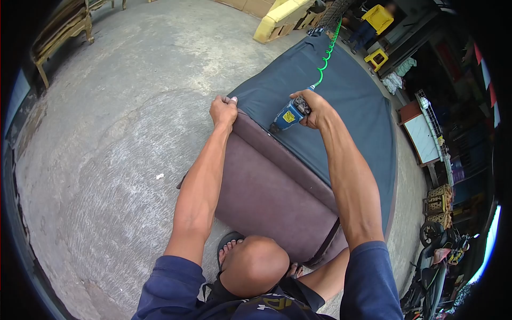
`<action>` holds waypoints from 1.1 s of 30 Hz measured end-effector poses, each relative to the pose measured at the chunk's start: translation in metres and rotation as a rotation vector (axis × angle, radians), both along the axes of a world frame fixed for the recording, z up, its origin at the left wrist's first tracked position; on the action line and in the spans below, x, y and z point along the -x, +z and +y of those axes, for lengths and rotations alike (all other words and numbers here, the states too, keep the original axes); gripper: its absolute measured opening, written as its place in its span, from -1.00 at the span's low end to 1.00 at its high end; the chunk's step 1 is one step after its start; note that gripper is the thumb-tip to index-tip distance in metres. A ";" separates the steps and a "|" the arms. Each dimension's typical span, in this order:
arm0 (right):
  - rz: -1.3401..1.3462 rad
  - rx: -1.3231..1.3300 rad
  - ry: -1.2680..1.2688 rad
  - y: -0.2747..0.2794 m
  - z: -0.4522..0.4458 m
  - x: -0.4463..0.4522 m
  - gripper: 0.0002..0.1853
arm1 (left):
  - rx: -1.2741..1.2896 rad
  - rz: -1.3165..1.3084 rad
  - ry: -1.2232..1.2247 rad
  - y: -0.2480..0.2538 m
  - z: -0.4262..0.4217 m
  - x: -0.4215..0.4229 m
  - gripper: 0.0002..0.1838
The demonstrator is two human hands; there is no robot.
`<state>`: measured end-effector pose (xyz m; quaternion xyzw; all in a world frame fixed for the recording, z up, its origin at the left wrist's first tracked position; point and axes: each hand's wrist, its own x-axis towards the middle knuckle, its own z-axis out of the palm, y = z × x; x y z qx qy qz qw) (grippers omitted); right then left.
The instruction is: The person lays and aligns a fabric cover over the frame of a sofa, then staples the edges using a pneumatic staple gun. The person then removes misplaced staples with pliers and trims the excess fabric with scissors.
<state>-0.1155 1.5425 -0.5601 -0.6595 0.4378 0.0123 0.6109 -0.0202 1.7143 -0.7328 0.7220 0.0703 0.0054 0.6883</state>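
My right hand (313, 109) is wrapped round the handle of a blue staple gun (286, 118) with a yellow label. Its nose points down at the near edge of the dark fabric (341, 122), beside the brown upholstered rim. A green coiled air hose (326, 60) runs from the gun towards the back. My left hand (223, 111) is closed in a pinch on the fabric at the left corner of the brown upholstered furniture piece (266, 186). The dark fabric is spread over that piece's upward-facing side. What lies beneath the fabric is hidden.
A person in a yellow top (377, 20) is at the back right near a yellow stool (376, 58). A wooden-framed bench (64, 37) stands far left, a yellow padded piece (280, 20) at the back. A motorbike (432, 266) is at the right; concrete floor (117, 133) lies left.
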 end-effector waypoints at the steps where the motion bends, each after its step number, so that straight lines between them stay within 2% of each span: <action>1: -0.011 -0.029 0.012 -0.001 0.000 0.002 -0.79 | -0.022 0.010 -0.001 0.000 0.000 0.000 -0.75; 10: 0.044 0.085 0.005 0.004 0.011 0.011 -0.76 | -0.020 0.013 0.000 0.000 0.000 0.003 -0.76; 18: -0.091 0.017 -0.005 0.012 -0.024 0.041 -0.84 | -0.062 -0.022 -0.005 0.005 0.005 0.002 -0.76; 20: -0.106 0.005 -0.022 0.008 -0.031 0.042 -0.83 | -0.274 -0.165 0.006 0.001 0.005 -0.003 -0.80; 21: -0.114 -0.007 -0.041 0.007 -0.035 0.045 -0.83 | -0.275 -0.172 0.000 0.008 0.004 0.007 -0.80; 23: -0.107 -0.001 -0.040 0.009 -0.036 0.049 -0.83 | -0.639 -0.722 0.258 0.030 0.011 0.041 -0.82; 24: -0.110 -0.012 -0.040 0.007 -0.037 0.050 -0.83 | -0.642 -0.723 0.255 0.032 0.015 0.053 -0.82; 26: -0.115 -0.030 -0.049 0.005 -0.037 0.050 -0.83 | -0.375 -0.918 -0.438 0.033 0.020 0.067 -0.85; 27: -0.109 -0.029 -0.059 0.006 -0.034 0.051 -0.82 | -0.379 -0.912 -0.447 0.033 0.019 0.071 -0.85; 29: -0.102 -0.030 -0.065 0.003 -0.027 0.049 -0.82 | -0.589 -0.981 -0.632 0.032 0.017 0.076 -0.87; 31: -0.107 -0.030 -0.057 0.002 -0.024 0.045 -0.82 | -0.655 -0.950 -0.652 0.042 0.015 0.076 -0.88; 33: -0.103 -0.040 -0.071 -0.001 -0.016 0.041 -0.80 | -0.741 -1.030 -0.728 0.042 0.017 0.072 -0.89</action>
